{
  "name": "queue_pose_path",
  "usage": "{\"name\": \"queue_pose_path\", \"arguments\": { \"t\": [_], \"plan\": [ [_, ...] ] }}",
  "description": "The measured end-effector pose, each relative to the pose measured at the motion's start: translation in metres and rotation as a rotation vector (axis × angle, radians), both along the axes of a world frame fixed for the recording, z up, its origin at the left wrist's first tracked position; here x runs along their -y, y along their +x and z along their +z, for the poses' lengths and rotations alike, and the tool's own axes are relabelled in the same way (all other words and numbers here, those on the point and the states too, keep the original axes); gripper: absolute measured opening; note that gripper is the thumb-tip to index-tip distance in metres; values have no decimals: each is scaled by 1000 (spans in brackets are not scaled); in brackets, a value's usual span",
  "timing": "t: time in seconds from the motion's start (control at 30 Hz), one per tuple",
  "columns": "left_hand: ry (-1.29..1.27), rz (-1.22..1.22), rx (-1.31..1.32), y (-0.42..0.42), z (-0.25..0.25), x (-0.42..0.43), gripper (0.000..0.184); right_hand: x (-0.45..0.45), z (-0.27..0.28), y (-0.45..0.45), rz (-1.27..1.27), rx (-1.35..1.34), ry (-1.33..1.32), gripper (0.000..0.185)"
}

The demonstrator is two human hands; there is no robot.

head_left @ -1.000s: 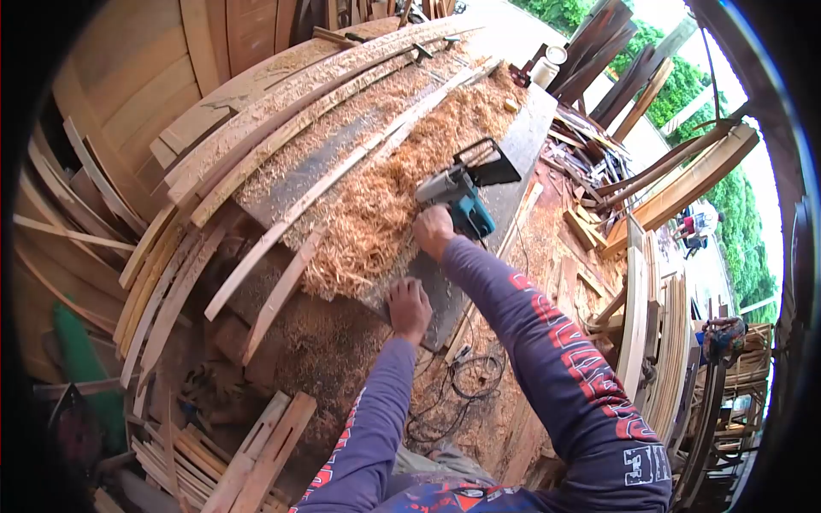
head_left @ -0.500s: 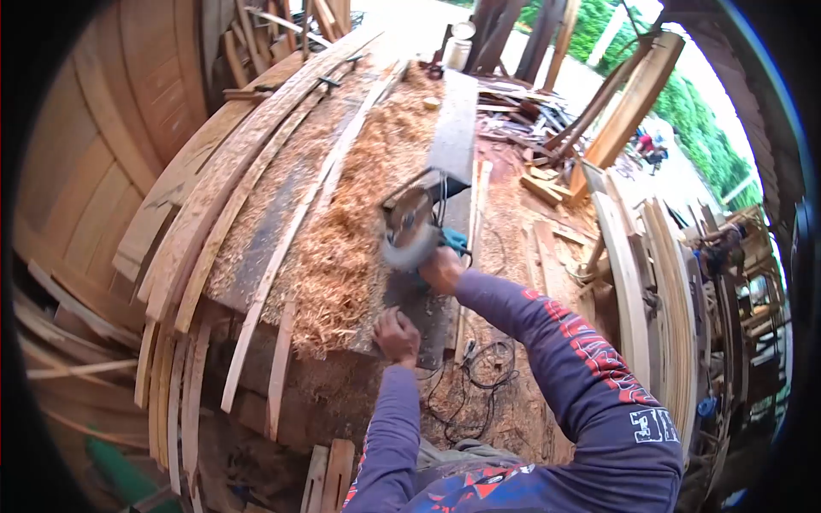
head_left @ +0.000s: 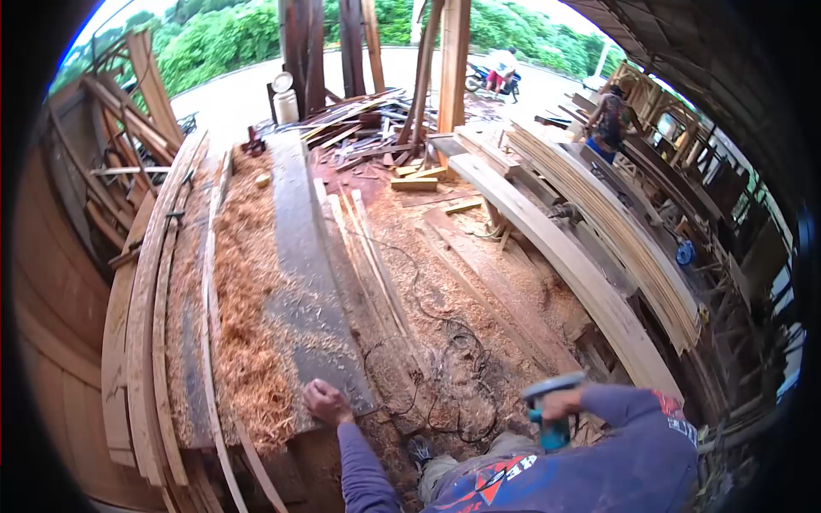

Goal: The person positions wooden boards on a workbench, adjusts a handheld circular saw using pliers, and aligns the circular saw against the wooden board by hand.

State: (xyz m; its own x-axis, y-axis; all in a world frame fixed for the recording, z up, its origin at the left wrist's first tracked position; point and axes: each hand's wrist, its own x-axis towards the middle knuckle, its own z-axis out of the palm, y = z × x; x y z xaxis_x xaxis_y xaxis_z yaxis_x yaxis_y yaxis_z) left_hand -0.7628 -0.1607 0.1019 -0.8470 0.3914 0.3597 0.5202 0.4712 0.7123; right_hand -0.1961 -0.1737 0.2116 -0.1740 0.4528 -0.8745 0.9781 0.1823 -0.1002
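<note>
My right hand (head_left: pixel 562 402) is wrapped round the handle of a teal and grey power tool (head_left: pixel 554 432), held low beside my body at the lower right and partly blurred. At the near end of the grey workbench (head_left: pixel 312 248), my left hand (head_left: pixel 325 402) rests on the edge with its fingers curled; whether anything lies under them is hidden. Orange wood shavings (head_left: pixel 244 299) are heaped on the bench just left of that hand. Long narrow wood strips (head_left: pixel 209 282) run along the bench's left side.
A black cable (head_left: pixel 462 342) lies coiled on the shaving-strewn floor. Long planks (head_left: pixel 564 256) are stacked at the right. Scrap wood (head_left: pixel 368 128) is piled beyond the bench. One person (head_left: pixel 609 124) stands at the back right, another (head_left: pixel 500 68) beside a motorbike.
My right hand has carried the power tool off the bench, to the right and down beside my body. My left hand stays at the bench's near end. The view has turned right.
</note>
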Motion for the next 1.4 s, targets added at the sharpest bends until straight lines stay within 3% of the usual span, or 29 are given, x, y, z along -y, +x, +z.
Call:
{"name": "queue_pose_path", "arguments": {
  "t": [0.03, 0.07, 0.1, 0.23, 0.27, 0.37, 0.4, 0.47, 0.5, 0.53, 0.57, 0.6, 0.67, 0.7, 0.73, 0.83, 0.9, 0.97, 1.07, 1.1, 1.23, 1.27, 1.33, 1.4],
  "plan": [
    [-31, -7, -29, -1, -4, 0, 31, 35, 12, 27, -198, 48, 49, 60],
    [-56, -2, -64, -4, -9, 0, 33, 76, 28, 50, -470, -88, 204, 70],
    [-84, -14, -103, -6, -15, -1, 35, 107, 33, 75, -666, 83, 164, 66],
    [-283, -41, -311, -12, -38, 0, 35, 244, 17, 171, -1397, -23, 275, 41],
    [-344, 6, -464, -6, -42, -6, 33, 280, 5, 182, -1553, -102, 336, 35],
    [-331, -40, -516, 90, -19, -50, 29, 348, 15, 177, -1961, -427, 517, 38],
    [-398, -225, -690, 136, -52, -87, 29, 360, 21, 170, -2077, -507, 598, 38],
    [-490, -623, -1051, 226, -109, -151, 30, 383, 21, 180, -2325, -289, 555, 35],
    [-187, -1071, -268, 334, -74, -153, 31, 399, 16, 181, -2418, -248, 563, 35],
    [-169, -1346, 66, 443, -23, -144, 30, 413, 13, 179, -2450, -235, 538, 35],
    [-60, -1614, -123, 522, -42, -164, 30, 422, 11, 179, -2528, -273, 582, 35],
    [-11, -1851, -219, 610, -11, -157, 32, 430, 6, 181, -2603, -319, 649, 35],
    [167, -2271, -319, 753, 61, -128, 35, 441, 5, 171, -2534, -191, 733, 38],
    [95, -2400, -258, 810, 84, -108, 35, 441, 9, 166, -2502, -155, 765, 38],
    [128, -2490, -311, 860, 96, -95, 36, 448, -2, 156, -2530, -157, 760, 38],
    [205, -2637, -332, 976, 123, -54, 35, 464, -25, 136, -2103, 76, 1090, 21],
    [228, -2692, -307, 1036, 116, -33, 32, 451, -14, 129, -2594, 122, 853, 19],
    [159, -2766, -235, 1086, 108, -11, 30, 444, -13, 124, -2658, 97, 881, 18],
    [116, -2813, -256, 1147, 81, 18, 29, 440, -19, 125, -1976, 314, 1236, 12],
    [138, -2828, -270, 1164, 69, 25, 31, 438, -22, 127, -1754, 410, 1292, 21],
    [-33, -2820, -226, 1217, 39, 53, 35, 434, -42, 149, -2284, 274, 1109, 18],
    [-22, -2803, -216, 1229, 32, 60, 37, 435, -44, 161, -2274, 272, 1112, 18],
    [-47, -2779, -250, 1257, 10, 65, 49, 408, 17, 231, -2916, -39, 778, 17],
    [-86, -2702, -227, 1265, -3, 72, 54, 391, 51, 286, -2026, 282, 1140, 14]
  ]
}}
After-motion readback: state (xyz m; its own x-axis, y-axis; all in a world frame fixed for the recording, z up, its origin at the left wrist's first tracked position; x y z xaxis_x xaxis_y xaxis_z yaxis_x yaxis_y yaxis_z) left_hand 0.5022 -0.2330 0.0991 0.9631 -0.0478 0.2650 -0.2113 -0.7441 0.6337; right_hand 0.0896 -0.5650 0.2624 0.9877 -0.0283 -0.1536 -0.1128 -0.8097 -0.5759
